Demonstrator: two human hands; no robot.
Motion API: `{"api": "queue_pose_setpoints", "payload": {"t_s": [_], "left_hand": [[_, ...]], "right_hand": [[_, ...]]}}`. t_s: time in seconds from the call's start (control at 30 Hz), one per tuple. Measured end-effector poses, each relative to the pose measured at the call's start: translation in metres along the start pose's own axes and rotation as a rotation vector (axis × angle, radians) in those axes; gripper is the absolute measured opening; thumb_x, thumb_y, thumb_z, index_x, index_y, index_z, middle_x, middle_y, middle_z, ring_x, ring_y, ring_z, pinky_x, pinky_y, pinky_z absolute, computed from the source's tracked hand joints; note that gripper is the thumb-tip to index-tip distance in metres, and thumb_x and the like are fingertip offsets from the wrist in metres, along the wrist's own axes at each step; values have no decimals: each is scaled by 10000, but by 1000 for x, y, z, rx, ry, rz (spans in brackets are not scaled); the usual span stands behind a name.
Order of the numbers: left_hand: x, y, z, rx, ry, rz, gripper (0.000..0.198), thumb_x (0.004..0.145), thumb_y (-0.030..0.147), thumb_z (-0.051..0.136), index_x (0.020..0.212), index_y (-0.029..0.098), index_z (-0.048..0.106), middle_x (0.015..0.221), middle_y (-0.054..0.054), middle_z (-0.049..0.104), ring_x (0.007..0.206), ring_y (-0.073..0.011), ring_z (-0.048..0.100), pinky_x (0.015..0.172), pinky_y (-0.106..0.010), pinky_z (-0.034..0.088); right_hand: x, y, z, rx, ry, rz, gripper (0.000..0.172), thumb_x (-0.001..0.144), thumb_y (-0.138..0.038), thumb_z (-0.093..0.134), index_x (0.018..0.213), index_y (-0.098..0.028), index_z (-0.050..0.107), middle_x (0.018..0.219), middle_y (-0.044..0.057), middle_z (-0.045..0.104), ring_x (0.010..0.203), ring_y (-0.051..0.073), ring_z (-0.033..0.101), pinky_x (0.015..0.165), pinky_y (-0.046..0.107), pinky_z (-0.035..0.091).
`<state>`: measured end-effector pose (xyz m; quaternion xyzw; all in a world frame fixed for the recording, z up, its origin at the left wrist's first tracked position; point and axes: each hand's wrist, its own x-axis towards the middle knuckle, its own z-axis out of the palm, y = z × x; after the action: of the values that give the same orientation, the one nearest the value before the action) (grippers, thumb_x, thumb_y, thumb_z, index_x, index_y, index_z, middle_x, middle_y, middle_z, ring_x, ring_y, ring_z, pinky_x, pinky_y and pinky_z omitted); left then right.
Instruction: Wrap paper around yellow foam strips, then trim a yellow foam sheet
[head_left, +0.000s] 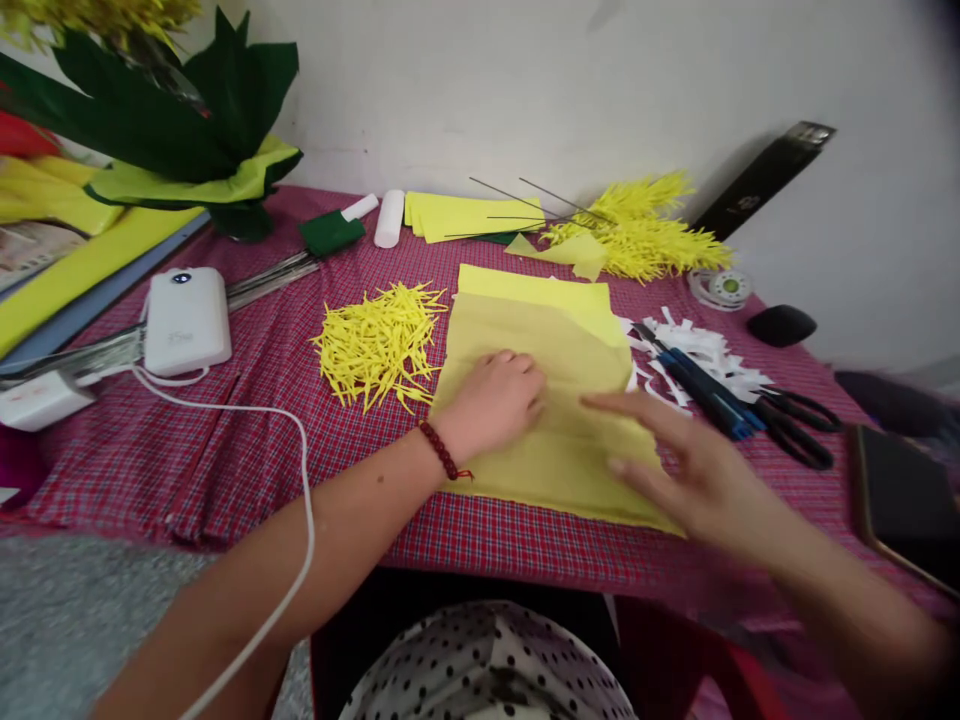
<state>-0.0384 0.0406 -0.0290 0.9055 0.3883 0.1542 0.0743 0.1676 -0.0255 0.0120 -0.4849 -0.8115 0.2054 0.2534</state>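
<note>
A yellow sheet (pixel 555 440), its lower part duller than the bright strip along its far edge, lies on the checked cloth in front of me. My left hand (pixel 499 395) rests palm down on it, fingers curled under and fingertips partly hidden. A dark red bead bracelet (pixel 441 450) circles that wrist. My right hand (pixel 675 450), blurred, is over the sheet's right side with index finger and thumb apart, holding nothing. Left of the sheet is a pile of thin yellow strips (pixel 379 345). White paper shreds (pixel 709 345), a blue-and-black cutter (pixel 701 390) and black-handled scissors (pixel 799 425) lie to its right.
A white power bank (pixel 187 320) stands at left; its white cable (pixel 307 480) crosses above my left forearm. Behind lie yellow cards (pixel 472 215), fringed yellow stems (pixel 645 230) and a tape roll (pixel 727 288). A phone (pixel 907 500) lies at the right edge.
</note>
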Motion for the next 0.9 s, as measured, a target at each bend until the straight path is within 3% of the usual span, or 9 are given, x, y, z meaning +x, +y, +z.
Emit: {"api": "queue_pose_setpoints", "payload": {"t_s": [0.07, 0.17, 0.27, 0.4, 0.47, 0.53, 0.63, 0.73, 0.9], "left_hand": [[0, 0, 1, 10, -4, 6, 238, 891, 273, 504, 1035, 129, 626, 1120, -106, 599, 1076, -250, 500, 957, -409, 391], [2, -3, 4, 14, 0, 5, 240, 890, 255, 493, 1036, 132, 639, 1141, -101, 602, 1087, -250, 506, 974, -413, 388], [5, -6, 1, -32, -22, -21, 252, 877, 249, 515, 1062, 130, 639, 1176, -102, 600, 1120, -251, 507, 1004, -413, 375], [1, 5, -21, -173, -47, -138, 346, 873, 255, 545, 1175, 89, 581, 1193, -127, 604, 1127, -222, 537, 1016, -365, 383], [-11, 19, -35, -203, -6, -117, 377, 886, 296, 540, 1206, 97, 560, 1215, -126, 598, 1152, -220, 527, 1024, -366, 379], [-28, 36, -44, -202, -82, 0, 385, 890, 357, 539, 1182, 108, 573, 1172, -119, 620, 1120, -225, 545, 999, -377, 402], [-54, 56, -41, -100, -174, 118, 340, 849, 402, 594, 1047, 127, 622, 1059, -102, 646, 1008, -243, 580, 897, -391, 458], [-74, 59, -30, 94, -150, 62, 112, 880, 215, 539, 908, 141, 617, 954, -81, 642, 912, -237, 575, 815, -397, 472], [-94, 55, -26, 97, -137, -13, 124, 874, 119, 495, 818, 162, 597, 852, -50, 627, 813, -202, 563, 753, -360, 483]], "right_hand": [[-36, -7, 11, -147, -65, -115, 465, 816, -284, 605, 1272, -249, 521, 1218, 94, 628, 1123, 268, 581, 929, 478, 497], [-61, -4, 27, -294, -50, -171, 422, 827, -226, 580, 1246, -240, 533, 1197, 101, 632, 1110, 278, 584, 920, 500, 505], [-62, 2, 36, -336, -11, -193, 326, 855, -166, 527, 1172, -209, 587, 1144, 102, 659, 1055, 256, 611, 896, 471, 530], [-56, 5, 39, -320, 69, -224, 212, 882, -156, 494, 990, -193, 673, 1056, 99, 698, 975, 235, 652, 851, 430, 563], [-56, 5, 39, -294, 88, -227, 214, 885, -157, 489, 943, -210, 687, 1025, 84, 710, 947, 226, 667, 832, 415, 572], [-57, 7, 38, -278, 90, -226, 215, 889, -161, 487, 942, -218, 687, 1010, 75, 715, 925, 220, 675, 819, 407, 576], [-61, 10, 36, -288, 102, -223, 197, 896, -172, 487, 947, -204, 674, 995, 79, 718, 903, 218, 677, 807, 399, 577], [-68, 12, 33, -302, 133, -217, 181, 899, -178, 482, 929, -198, 660, 968, 78, 724, 887, 219, 682, 798, 394, 577], [-81, 17, 23, -268, 114, -149, 172, 892, -221, 489, 941, -231, 653, 909, 53, 732, 826, 216, 693, 736, 376, 584]]}}
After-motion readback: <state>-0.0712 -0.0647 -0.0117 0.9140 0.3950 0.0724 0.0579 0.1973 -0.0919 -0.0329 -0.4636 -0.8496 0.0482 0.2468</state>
